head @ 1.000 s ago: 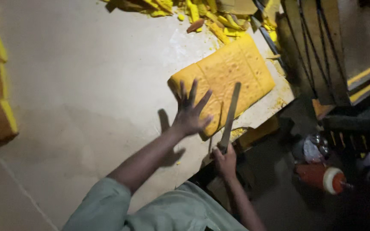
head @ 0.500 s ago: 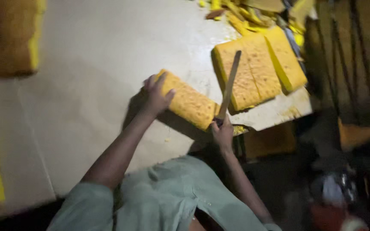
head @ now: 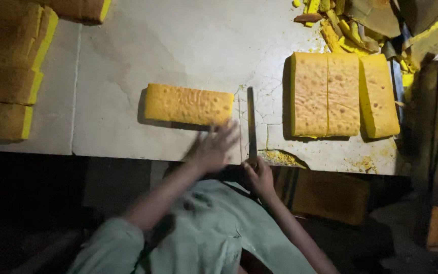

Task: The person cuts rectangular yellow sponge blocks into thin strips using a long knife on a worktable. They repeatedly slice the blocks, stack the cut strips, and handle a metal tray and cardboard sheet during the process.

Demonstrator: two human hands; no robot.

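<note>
**Clearance around the lone yellow slab**

Landmark: lone yellow slab [head: 188,104], lying flat on the pale table [head: 178,45]. Beyond it, bare tabletop runs wide to the far edge. Left of it, a bare strip, then stacked slabs [head: 8,81] wall off that side. Right of it, a narrow gap, then the long knife [head: 252,124] lies across the table; further right, three cut slabs [head: 343,95]. Scraps [head: 338,25] crowd the far right corner.

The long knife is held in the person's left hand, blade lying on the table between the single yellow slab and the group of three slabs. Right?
Not quite. The head view shows the long knife gripped by the right hand; the left hand is blurred beside the single yellow slab. The blade does lie between it and the three slabs.
</note>
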